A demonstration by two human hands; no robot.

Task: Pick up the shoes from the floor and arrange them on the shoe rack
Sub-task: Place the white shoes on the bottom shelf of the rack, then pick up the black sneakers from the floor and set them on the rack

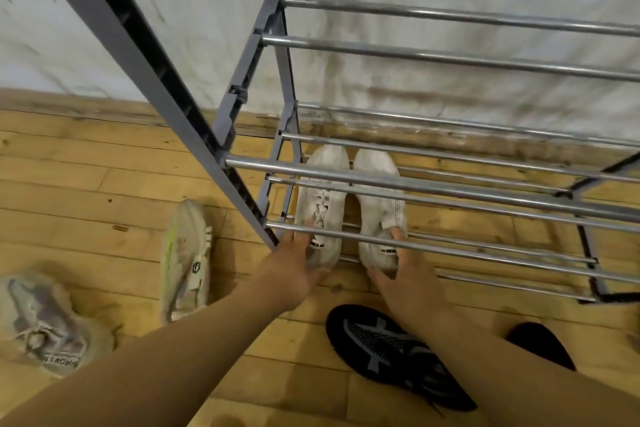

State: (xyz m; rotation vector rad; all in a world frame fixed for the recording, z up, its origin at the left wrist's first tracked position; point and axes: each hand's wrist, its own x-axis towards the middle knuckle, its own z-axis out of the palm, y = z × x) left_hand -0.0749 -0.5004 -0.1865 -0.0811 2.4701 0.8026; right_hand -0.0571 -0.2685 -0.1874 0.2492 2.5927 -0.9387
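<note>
A: As we look down through the rails, we've got the left white shoe [322, 191] and the right white shoe [377, 191] side by side on the lowest tier of the shoe rack [450, 184], toes to 12 o'clock.

B: And we see a hand on each heel. The left hand [294, 263] has its fingers [299, 239] wrapped round the left one, and the right hand [401, 274] grips the other between thumb and fingers.

A: On the wooden floor [86, 184] we've a beige shoe [187, 260] at 9 o'clock of the left hand, and a lilac shoe [41, 319] further out at 8.

B: We've one black shoe [388, 343] at 6 o'clock between the forearms, and a second black shoe [540, 343] at 4, partly hidden by the right arm.
</note>
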